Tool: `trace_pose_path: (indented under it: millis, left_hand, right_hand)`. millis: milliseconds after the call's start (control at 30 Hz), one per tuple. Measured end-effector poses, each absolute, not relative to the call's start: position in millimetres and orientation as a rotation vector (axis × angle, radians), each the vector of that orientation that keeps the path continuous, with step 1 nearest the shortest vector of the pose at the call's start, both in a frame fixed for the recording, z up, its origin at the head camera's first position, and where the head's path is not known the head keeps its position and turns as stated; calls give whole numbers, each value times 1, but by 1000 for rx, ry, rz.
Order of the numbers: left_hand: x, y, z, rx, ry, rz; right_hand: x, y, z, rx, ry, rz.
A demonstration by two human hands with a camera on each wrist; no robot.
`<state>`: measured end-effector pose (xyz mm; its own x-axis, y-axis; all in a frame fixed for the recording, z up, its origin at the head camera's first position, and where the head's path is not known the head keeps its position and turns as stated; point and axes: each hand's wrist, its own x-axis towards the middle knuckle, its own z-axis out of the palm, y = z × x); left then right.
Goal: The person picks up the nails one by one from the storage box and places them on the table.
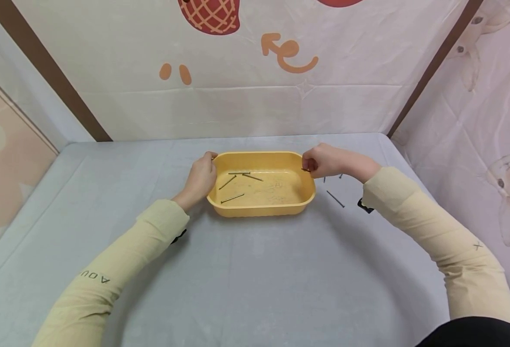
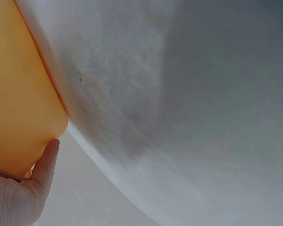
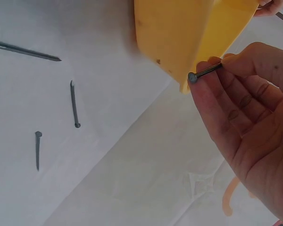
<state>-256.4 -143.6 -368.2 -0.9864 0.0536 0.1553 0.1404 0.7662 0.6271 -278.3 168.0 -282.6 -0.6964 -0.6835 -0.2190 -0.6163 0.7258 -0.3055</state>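
Head view: the left hand (image 1: 200, 178) grips the yellow plastic tub (image 1: 261, 212) at its left end; tilting could slide the four nails (image 1: 232, 198) inside. Left wrist: one finger (image 2: 46, 165) touches the tub's outer wall. Right wrist: the right hand (image 3: 247, 103) pinches a nail (image 3: 207, 70) at the tub's rim; a loose pinch could drop it outside, toward three loose nails (image 3: 75, 106).

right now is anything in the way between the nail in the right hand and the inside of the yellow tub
Nothing visible blocks it. The right hand pinches the nail by the right end of the tub, whose top is open. The left hand grips the opposite end; the nails inside lie on its bottom.
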Motion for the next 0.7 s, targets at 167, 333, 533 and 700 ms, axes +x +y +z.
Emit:
trace_pose_path:
  millis: [167,333,533,700]
  left_hand:
    - [-257,-144,-368,-178,-2815,-1022]
    - [-257,-145,-368,-176,-2819,-1028]
    - [-256,-145,-368,-174,-2831,-1023]
    - [-257,-145,-368,-171,-2832,-1028]
  right_hand:
    - [-277,175,-284,-980,2615,-309]
    - [-276,182,-284,-965,2616,-329]
    - [-272,190,-285,-951,2628,-339]
    - [-270,199,-287,-934,2645,-349]
